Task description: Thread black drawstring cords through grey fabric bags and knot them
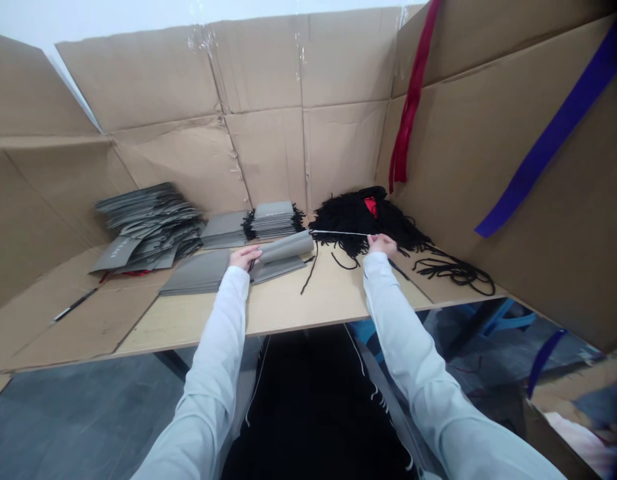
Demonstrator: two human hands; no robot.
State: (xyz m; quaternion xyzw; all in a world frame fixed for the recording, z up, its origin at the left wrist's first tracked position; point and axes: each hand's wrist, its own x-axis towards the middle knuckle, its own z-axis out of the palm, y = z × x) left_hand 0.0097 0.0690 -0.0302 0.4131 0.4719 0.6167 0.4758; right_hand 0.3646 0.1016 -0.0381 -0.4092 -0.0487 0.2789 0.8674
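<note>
My left hand is closed on a grey paper bag, which curves up off the tabletop. Between thumb and fingers, my right hand pinches the end of a thin white line. This line runs straight to the bag's right edge; whether it is a cord or a thin rod I cannot tell. A black cord hangs down beside that edge. Flat grey bags lie under and left of my left hand. Just behind my right hand is a heap of black cords.
A tall pile of grey bags leans at the left, near a pen. Behind stands a stack of corded bags. Cardboard walls enclose the table; a red ribbon and a blue ribbon hang at the right.
</note>
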